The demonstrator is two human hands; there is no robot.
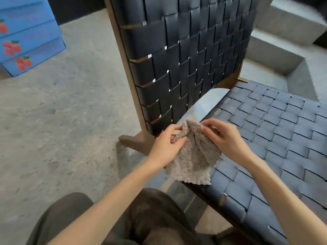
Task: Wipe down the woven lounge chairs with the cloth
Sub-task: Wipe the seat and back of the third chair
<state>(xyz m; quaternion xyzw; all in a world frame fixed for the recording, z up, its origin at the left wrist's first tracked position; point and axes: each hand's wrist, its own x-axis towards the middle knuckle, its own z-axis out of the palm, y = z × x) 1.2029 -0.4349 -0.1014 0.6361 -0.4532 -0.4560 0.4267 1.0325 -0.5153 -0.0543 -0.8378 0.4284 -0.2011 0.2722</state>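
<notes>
Grey concrete floor [62, 112] all round; head view only. Blue cartons [30, 38] with red fruit print are stacked far left, well apart from the work. Concrete steps [283, 20] sit top right, behind the chair. Dark woven backrest [185, 55] stands upright in a brown wooden frame [123, 55], with the frame's foot on the floor just beyond the hands. Blue-grey woven seat [283, 131] runs off to the right, and a strip of floor shows between it and the backrest. Knees in dark trousers [150, 218] are at the bottom edge.

Fluffy beige-grey cloth [192, 160] hangs between both hands over the near left edge of the seat. Its lower hem crosses the seat rail; cannot tell if it touches. Fingers hide part of its top edge. Left grip [166, 144] pinches the upper left edge between thumb and curled fingers. Right grip [224, 137] pinches the upper right edge, fingertips bunching the fabric. Both are clamped on the cloth, close together, with the top gathered between them.
</notes>
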